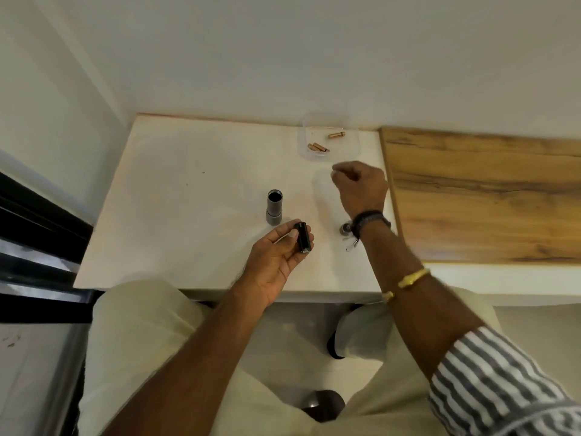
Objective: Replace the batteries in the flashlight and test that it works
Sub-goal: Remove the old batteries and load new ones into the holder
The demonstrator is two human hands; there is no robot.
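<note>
**Getting New Batteries**

The left hand pinches the short black battery holder. The grey metal flashlight tube stands open on the white table. The right hand is curled near the clear plastic tray. I cannot tell if it holds anything. Next, probably, the copper-coloured batteries go in.

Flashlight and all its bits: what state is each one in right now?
Flashlight body: upright, top end open.
Battery holder: out, held in left hand.
End cap: off, on table.
Batteries: lying in clear tray.
Right hand: curled; contents unclear.
</note>
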